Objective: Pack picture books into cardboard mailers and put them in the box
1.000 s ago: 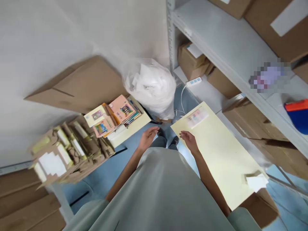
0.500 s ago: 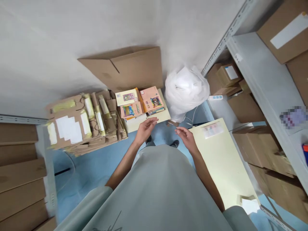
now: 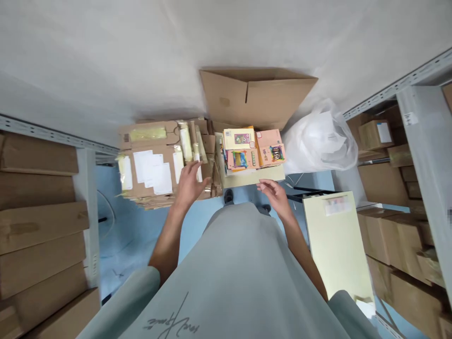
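My left hand (image 3: 192, 184) is spread over the right side of a stack of flattened cardboard boxes (image 3: 160, 149), fingers apart and holding nothing; whether it touches the cardboard I cannot tell. White labels and yellowish tape cover the top of the stack. My right hand (image 3: 275, 195) hovers empty before the front edge of a cream table (image 3: 254, 177), its fingers loosely curved and apart. On that table lie small booklets (image 3: 242, 159) with colourful covers, in cream, pink and orange. An open cardboard box (image 3: 263, 101) stands behind them against the wall.
A full white plastic bag (image 3: 319, 141) sits right of the booklets. A cream panel (image 3: 339, 240) with a label stands at my right. Shelves with cardboard boxes line both sides, brown cartons (image 3: 38, 226) at left and more boxes (image 3: 391, 235) at right. The floor is blue.
My view has turned left, so the table and boxes appear further right. My left hand has moved left from near the booklets to the flattened boxes and opened wider. My right hand stays low.
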Demonstrator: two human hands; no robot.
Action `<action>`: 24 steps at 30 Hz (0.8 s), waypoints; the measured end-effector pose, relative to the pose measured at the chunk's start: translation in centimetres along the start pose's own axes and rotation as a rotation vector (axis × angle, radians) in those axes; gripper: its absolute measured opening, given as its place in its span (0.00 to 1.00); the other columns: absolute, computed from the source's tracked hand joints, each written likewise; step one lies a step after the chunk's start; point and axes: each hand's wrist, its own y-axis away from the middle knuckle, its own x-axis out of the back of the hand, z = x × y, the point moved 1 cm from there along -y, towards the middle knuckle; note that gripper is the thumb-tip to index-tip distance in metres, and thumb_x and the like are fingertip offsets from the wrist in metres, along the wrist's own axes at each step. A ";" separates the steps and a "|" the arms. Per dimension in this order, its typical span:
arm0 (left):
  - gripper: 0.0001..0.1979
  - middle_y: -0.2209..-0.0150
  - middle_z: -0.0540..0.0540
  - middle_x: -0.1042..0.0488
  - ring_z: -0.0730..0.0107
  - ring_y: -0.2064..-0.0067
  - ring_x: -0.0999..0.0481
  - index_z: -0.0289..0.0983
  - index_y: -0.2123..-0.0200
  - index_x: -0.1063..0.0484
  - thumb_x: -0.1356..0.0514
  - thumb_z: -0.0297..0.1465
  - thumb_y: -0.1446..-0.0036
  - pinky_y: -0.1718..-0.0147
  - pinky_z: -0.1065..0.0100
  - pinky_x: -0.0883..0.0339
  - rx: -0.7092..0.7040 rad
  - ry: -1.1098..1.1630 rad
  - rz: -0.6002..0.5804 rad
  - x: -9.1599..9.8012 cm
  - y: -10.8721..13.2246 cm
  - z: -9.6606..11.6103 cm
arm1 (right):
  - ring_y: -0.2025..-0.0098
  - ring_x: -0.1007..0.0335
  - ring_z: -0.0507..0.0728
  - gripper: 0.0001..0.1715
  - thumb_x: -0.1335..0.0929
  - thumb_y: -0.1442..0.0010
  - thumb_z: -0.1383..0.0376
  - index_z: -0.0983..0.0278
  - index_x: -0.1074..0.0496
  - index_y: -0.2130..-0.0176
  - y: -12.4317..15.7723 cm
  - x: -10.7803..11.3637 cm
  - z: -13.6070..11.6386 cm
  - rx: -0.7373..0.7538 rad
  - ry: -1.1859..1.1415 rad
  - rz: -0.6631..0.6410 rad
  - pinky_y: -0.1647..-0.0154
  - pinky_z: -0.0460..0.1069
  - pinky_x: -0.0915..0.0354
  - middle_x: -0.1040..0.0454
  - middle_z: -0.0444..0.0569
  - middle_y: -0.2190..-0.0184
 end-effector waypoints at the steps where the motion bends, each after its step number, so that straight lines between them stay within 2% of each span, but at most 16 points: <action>1: 0.40 0.22 0.28 0.33 0.35 0.19 0.37 0.36 0.24 0.32 0.29 0.36 0.37 0.21 0.38 0.40 0.013 -0.082 -0.020 1.0 0.3 -1.6 | 0.47 0.12 0.66 0.34 0.22 0.38 0.35 0.57 0.18 0.48 -0.4 -1.0 -0.3 -0.003 0.004 -0.014 0.35 0.63 0.22 0.11 0.55 0.49; 4: 0.60 0.15 0.20 0.55 0.23 0.14 0.55 0.33 0.16 0.47 0.23 0.30 0.47 0.20 0.30 0.50 0.092 -0.279 -0.137 3.2 1.3 -5.7 | 0.47 0.13 0.65 0.34 0.22 0.37 0.35 0.57 0.18 0.48 -1.3 -3.9 -0.8 -0.013 0.013 -0.065 0.34 0.63 0.22 0.11 0.54 0.49; 5: 0.64 0.15 0.18 0.61 0.20 0.14 0.60 0.32 0.15 0.51 0.22 0.29 0.49 0.20 0.27 0.52 0.114 -0.325 -0.179 3.7 1.6 -6.8 | 0.47 0.13 0.65 0.34 0.22 0.38 0.35 0.57 0.18 0.48 -1.7 -4.8 -1.0 -0.016 0.016 -0.082 0.34 0.63 0.22 0.11 0.54 0.49; 7: 0.65 0.15 0.17 0.65 0.17 0.14 0.64 0.30 0.15 0.53 0.24 0.26 0.50 0.20 0.25 0.56 0.123 -0.377 -0.243 4.5 2.1 -8.4 | 0.46 0.13 0.65 0.35 0.22 0.39 0.34 0.57 0.17 0.48 -2.2 -6.3 -1.2 -0.023 0.021 -0.116 0.33 0.63 0.22 0.11 0.53 0.49; 12: 0.58 0.14 0.24 0.58 0.27 0.14 0.58 0.34 0.14 0.52 0.33 0.23 0.46 0.19 0.30 0.55 0.043 -0.345 -0.277 5.7 2.4 -10.5 | 0.44 0.13 0.65 0.36 0.21 0.40 0.33 0.55 0.16 0.48 -3.2 -9.2 -1.7 -0.028 0.027 -0.185 0.32 0.64 0.22 0.11 0.52 0.49; 16: 0.54 0.15 0.25 0.51 0.31 0.14 0.53 0.35 0.15 0.48 0.33 0.25 0.43 0.20 0.34 0.47 -0.004 -0.287 -0.334 7.2 2.2 -11.4 | 0.44 0.13 0.66 0.35 0.21 0.39 0.34 0.56 0.16 0.49 -3.6 -10.4 -1.9 -0.032 0.031 -0.201 0.31 0.64 0.22 0.11 0.52 0.49; 19: 0.51 0.16 0.26 0.49 0.32 0.14 0.50 0.35 0.17 0.45 0.33 0.25 0.42 0.19 0.35 0.46 -0.043 -0.271 -0.352 8.6 2.3 -11.2 | 0.43 0.13 0.66 0.33 0.21 0.38 0.35 0.56 0.16 0.49 -3.7 -11.1 -1.8 -0.024 0.036 -0.217 0.31 0.64 0.23 0.11 0.52 0.49; 24: 0.46 0.19 0.31 0.37 0.39 0.17 0.39 0.33 0.18 0.41 0.38 0.22 0.40 0.16 0.38 0.50 -0.079 -0.258 -0.184 11.1 2.7 -9.2 | 0.44 0.13 0.67 0.31 0.21 0.38 0.37 0.57 0.16 0.50 -4.2 -12.2 -1.7 -0.017 0.045 -0.255 0.35 0.63 0.21 0.11 0.52 0.51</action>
